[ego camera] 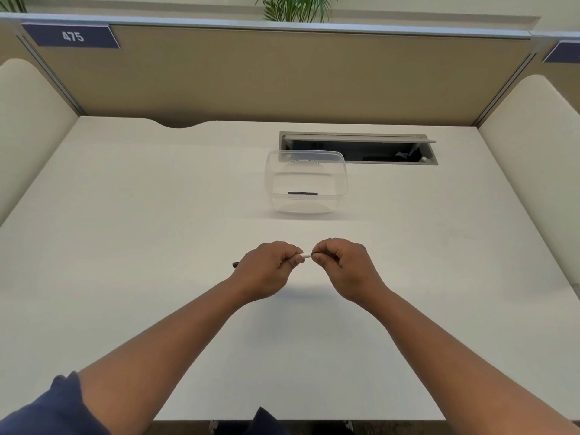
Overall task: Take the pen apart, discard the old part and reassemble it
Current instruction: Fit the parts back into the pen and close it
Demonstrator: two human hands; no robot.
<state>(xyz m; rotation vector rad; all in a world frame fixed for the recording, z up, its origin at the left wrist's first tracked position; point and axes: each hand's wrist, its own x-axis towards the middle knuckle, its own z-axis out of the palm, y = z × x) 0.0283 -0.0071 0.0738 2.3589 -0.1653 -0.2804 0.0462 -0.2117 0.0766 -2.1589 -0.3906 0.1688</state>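
Two bare forearms reach forward from the near edge of the desk, and we see them meet above its middle. At far left on the partition, a blue sign reads "475". Our left hand is curled into a loose fist, knuckles up, fingers closed around the pen; the pen's dark end pokes out past the wrist at the left, and a short white stretch of barrel shows between the two hands. Our right hand mirrors it, wrist bent, thumb and fingertips pinched shut on the pen's dark right end, just beside the left hand's fingers. Both hands hover over the desk, casting a soft shadow below. Farther back, right of centre, a clear tub stands on the desk with a thin dark stick lying in it. Behind it, a cable hatch is propped open.
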